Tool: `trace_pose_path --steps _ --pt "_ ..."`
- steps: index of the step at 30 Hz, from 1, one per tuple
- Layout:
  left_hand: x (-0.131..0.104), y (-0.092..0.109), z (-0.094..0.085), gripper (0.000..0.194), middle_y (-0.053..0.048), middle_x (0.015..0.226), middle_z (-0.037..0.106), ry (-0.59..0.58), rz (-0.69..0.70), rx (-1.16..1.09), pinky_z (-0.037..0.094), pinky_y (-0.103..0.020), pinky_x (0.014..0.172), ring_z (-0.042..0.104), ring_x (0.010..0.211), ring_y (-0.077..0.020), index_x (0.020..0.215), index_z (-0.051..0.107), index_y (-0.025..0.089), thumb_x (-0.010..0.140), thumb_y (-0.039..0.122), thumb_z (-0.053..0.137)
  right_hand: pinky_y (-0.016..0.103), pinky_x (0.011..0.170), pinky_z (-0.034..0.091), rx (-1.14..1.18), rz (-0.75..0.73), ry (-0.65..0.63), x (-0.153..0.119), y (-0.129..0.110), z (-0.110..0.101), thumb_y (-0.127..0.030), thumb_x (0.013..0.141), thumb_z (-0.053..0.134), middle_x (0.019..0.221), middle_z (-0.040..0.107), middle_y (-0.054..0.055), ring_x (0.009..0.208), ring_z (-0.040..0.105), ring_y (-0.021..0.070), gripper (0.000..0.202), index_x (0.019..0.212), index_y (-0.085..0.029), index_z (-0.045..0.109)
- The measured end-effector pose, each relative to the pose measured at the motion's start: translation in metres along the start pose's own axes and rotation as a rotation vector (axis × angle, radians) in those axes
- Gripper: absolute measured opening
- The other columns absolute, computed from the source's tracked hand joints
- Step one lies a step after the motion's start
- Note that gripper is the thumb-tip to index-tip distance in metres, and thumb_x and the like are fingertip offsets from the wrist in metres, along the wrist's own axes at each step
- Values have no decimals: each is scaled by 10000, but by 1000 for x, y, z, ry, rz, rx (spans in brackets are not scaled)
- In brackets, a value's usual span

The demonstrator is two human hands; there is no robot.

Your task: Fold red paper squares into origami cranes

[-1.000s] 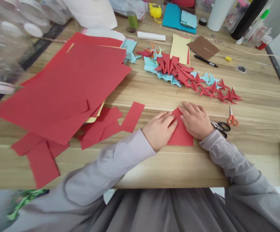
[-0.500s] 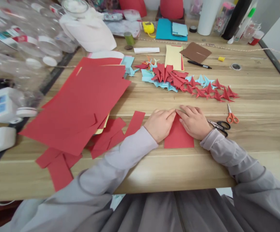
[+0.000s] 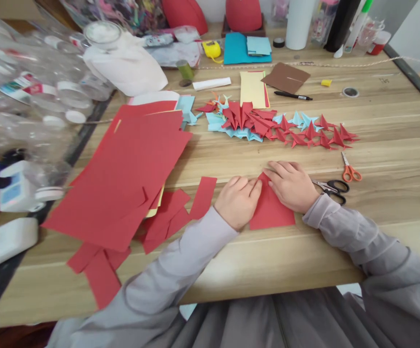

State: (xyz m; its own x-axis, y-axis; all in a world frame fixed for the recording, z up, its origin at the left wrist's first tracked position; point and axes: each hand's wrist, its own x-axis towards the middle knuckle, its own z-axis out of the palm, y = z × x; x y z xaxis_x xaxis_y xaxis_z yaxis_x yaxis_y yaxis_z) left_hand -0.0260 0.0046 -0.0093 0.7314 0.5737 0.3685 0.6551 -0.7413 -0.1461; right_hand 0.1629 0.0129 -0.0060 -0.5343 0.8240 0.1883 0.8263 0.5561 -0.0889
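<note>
A red paper piece (image 3: 272, 210) with a pointed top lies flat on the wooden table (image 3: 238, 266). My left hand (image 3: 238, 200) presses its left slanted edge, fingers together near the tip. My right hand (image 3: 291, 186) rests over the right slanted edge, its fingers close together on the paper. Both hands cover parts of the sides. Black-handled scissors (image 3: 335, 190) lie against my right wrist, with orange scissors (image 3: 349, 171) just beyond. To the left of my left hand is a red strip (image 3: 203, 197).
Large red sheets (image 3: 123, 169) and cut strips (image 3: 103, 278) cover the left. Folded red pieces (image 3: 256, 121) lie ahead, with a pen (image 3: 292, 95), brown card (image 3: 287, 77) and yellow paper (image 3: 252, 89) behind. Plastic bottles (image 3: 46, 101) crowd the far left.
The camera view has shifted and tilted slightly. My fingers have parted a little near the paper's tip, showing more of the red surface between them.
</note>
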Motion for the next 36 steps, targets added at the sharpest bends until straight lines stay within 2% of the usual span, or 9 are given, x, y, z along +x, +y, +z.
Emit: trace_pose_path --steps 4,7,11,14,16,19,27,33,36 --pt "-23 -2 -8 326 -148 1104 659 11 -8 -72 460 -397 696 570 782 -219 1118 600 95 850 124 416 420 952 315 12 2 10 0 -1 0 -256 930 344 1323 510 124 1178 448 251 384 1257 -155 517" --pt "-30 -3 -14 314 -138 1086 668 -12 -23 -85 459 -392 666 559 765 -217 1107 605 102 851 135 428 426 951 312 20 -2 16 -1 0 1 -259 926 354 1322 510 126 1176 446 255 384 1260 -156 514" --pt "-16 -6 -16 269 -121 973 694 -65 -33 -127 470 -406 696 567 816 -236 1031 640 108 858 174 444 431 951 307 21 -10 19 -2 1 3 -279 934 336 1330 503 125 1177 440 261 391 1261 -158 514" --pt "-1 -5 -6 302 -144 1136 641 -24 -74 -140 476 -414 826 554 997 -246 1089 615 87 870 172 424 429 950 304 18 -13 20 -2 2 4 -289 935 335 1330 500 131 1176 437 262 396 1267 -159 507" --pt "5 -2 3 300 -160 1089 656 -18 -55 -109 492 -395 792 569 957 -244 1065 620 52 864 147 419 430 951 302 15 -14 18 -2 2 4 -300 934 339 1329 499 130 1170 439 261 396 1272 -172 501" --pt "7 4 12 283 -145 1045 671 -3 -71 -50 497 -386 753 581 897 -243 1037 633 66 853 148 436 435 949 301 9 -20 11 -2 1 2 -335 938 328 1332 493 117 1174 435 266 395 1268 -208 504" --pt "5 5 4 308 -150 1104 654 -43 -60 -8 470 -386 724 567 893 -242 1049 640 82 875 172 402 425 956 299 11 -12 12 0 -2 1 -325 941 330 1322 506 123 1168 452 256 381 1232 -183 530" --pt "5 7 3 319 -144 1140 644 -66 -64 -3 470 -385 753 558 925 -250 1066 636 64 880 167 398 419 970 293 29 10 43 0 2 7 -370 931 354 1323 513 155 1177 455 264 449 1259 -95 490" --pt "5 8 3 323 -152 1147 637 -97 -85 -34 469 -400 755 557 931 -256 1086 622 69 884 168 391 416 969 299 49 10 48 0 4 7 -403 927 357 1324 517 139 1175 462 259 469 1280 -116 466"
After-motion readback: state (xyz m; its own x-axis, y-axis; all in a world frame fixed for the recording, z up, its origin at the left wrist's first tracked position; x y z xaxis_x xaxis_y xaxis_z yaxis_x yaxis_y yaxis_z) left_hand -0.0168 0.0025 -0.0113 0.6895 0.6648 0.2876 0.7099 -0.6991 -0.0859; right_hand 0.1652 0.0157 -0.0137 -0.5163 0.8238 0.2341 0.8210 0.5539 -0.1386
